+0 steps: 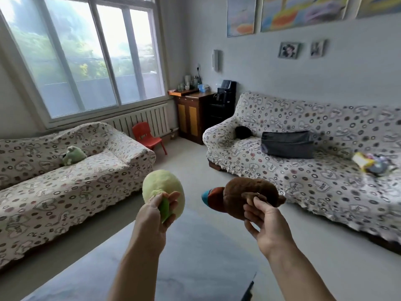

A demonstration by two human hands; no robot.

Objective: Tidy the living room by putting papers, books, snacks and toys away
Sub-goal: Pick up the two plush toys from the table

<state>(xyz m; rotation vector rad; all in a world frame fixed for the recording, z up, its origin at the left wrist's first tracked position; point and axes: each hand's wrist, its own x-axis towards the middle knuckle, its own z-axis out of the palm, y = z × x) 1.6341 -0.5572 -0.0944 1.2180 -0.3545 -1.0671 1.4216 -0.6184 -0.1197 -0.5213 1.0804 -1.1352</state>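
Note:
My left hand (pixel 155 216) grips a round pale-green plush toy (pixel 161 185) by a darker green part, holding it up over the table. My right hand (pixel 260 216) pinches a brown plush toy (pixel 245 196) with a blue and orange tip at its left end. A green frog plush (pixel 72 156) lies on the left sofa (pixel 65 181). On the right sofa (pixel 303 170) rest a dark grey bag (pixel 287 144), a small black object (pixel 243 132) and a pile of colourful toys or snack packs (pixel 371 164) at the far right.
A pale marble-look table (pixel 184 257) lies below my arms. A red child's chair (pixel 147 134) stands by the radiator under the window. A wooden cabinet (pixel 191 116) with cups and bottles fills the corner. Bare floor runs between the sofas.

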